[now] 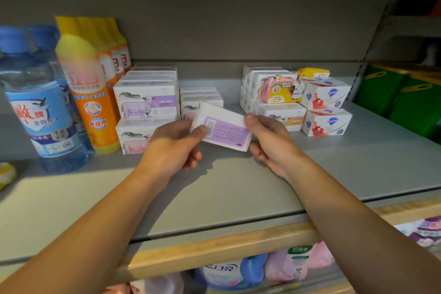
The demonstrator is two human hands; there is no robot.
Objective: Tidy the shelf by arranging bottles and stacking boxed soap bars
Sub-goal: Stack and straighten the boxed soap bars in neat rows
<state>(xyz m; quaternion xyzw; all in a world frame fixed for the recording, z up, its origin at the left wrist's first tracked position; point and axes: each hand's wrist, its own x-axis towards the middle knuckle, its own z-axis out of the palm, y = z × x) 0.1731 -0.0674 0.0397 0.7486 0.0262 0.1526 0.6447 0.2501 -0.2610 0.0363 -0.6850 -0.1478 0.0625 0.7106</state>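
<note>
Both hands are up over the shelf (238,188), and between them they are holding one soap box (223,126), white with a purple back panel and a barcode facing the camera. The left hand (175,147) is pinching the box's left end, thumb on the near face and fingers curled behind it. The right hand (269,141) is gripping the right end, thumb on the top edge and fingers tucked under. The box is tilting, left end higher, and hanging clear above the shelf, just in front of the low stack (200,100) of matching boxes.

Left of that low stack, the tall stack (146,107) of sheep-printed boxes is standing two high, purple label above pink. Left again, the orange bottles (95,93) are lining up in a row running back, and at the far left the blue bottles (40,102) are standing with blue caps.

Right of the low stack, more white boxes (269,93) are sitting piled, with a pink and yellow pack (279,89) resting on top, perhaps a wrapped bar, though the print is too blurred to tell. Just beyond them, two red-patterned boxes (325,110) are sitting one on the other.
</note>
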